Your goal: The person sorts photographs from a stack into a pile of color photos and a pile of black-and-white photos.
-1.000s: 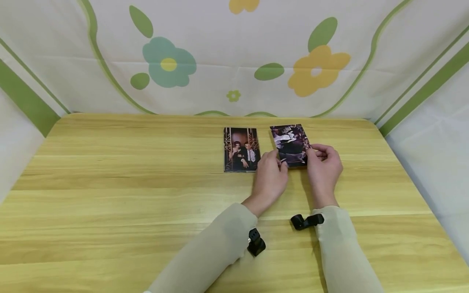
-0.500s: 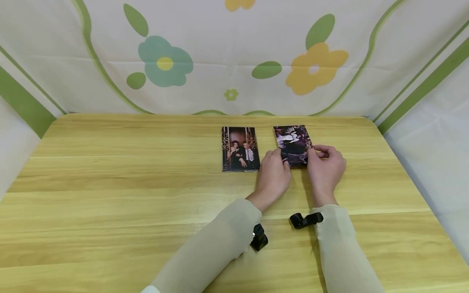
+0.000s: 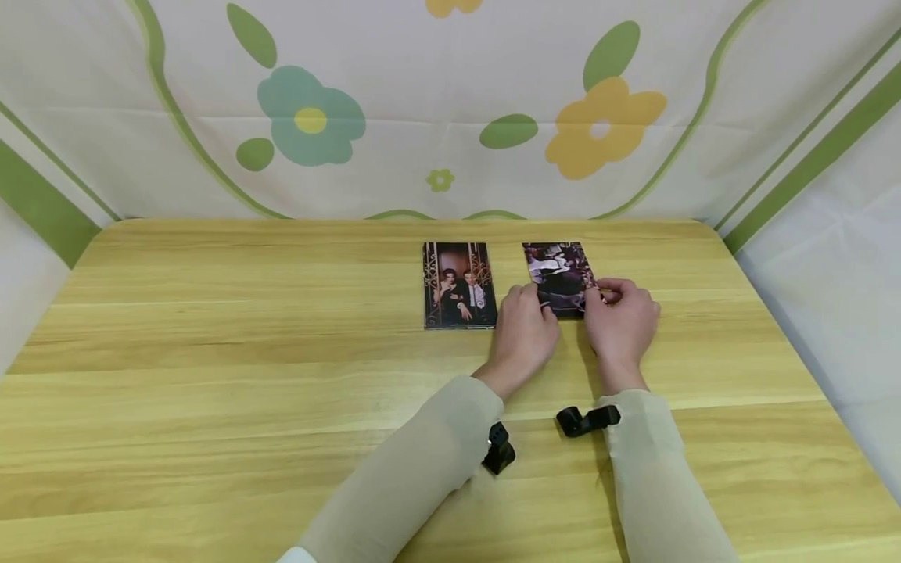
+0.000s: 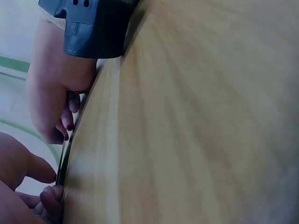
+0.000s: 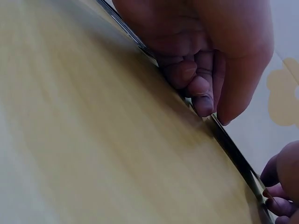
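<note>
Wood table [image 3: 211,391], dark card [image 3: 558,274] between left fingers [image 4: 50,200] and right fingers [image 5: 199,87], each pinching it

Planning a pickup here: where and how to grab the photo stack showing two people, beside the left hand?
I'd pinch the photo stack at the middle of its left long edge, coming in low from the left. It lies flat on the table, so its thin rim seems the likeliest hold, and the left hand crowds its near right corner.
</note>
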A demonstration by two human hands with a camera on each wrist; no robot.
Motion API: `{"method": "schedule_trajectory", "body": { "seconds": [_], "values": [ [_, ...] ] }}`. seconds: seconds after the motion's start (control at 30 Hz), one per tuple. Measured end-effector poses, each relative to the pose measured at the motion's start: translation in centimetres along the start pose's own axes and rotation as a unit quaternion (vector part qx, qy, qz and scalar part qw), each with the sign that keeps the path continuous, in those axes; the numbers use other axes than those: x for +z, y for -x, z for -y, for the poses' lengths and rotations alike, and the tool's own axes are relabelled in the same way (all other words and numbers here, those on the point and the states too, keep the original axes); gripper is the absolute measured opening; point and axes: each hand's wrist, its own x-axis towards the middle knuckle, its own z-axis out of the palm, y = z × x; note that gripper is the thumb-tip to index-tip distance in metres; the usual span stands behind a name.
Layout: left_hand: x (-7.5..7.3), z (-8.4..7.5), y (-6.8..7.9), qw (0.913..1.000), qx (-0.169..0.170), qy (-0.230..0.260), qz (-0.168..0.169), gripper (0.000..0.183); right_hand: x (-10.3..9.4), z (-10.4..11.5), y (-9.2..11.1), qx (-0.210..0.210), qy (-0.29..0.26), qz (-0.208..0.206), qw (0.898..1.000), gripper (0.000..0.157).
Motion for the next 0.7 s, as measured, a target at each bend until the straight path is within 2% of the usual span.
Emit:
{"method": "schedule_trajectory", "body": {
  "seconds": [0.27,0.7],
  "values": [
    [-0.13,0.26,-0.06,0.9990,-0.015,0.040,-0.007,0.047,0.05,-0.03,0.01,-0.009,0.006,-0.002,1.000,0.032],
    [0.01,0.55,0.17,0.9975,-0.020,0.063,-0.025,0.045,0.08,-0.31,-0.07,-0.014,0.015,0.002,1.000,0.030]
  ]
}}
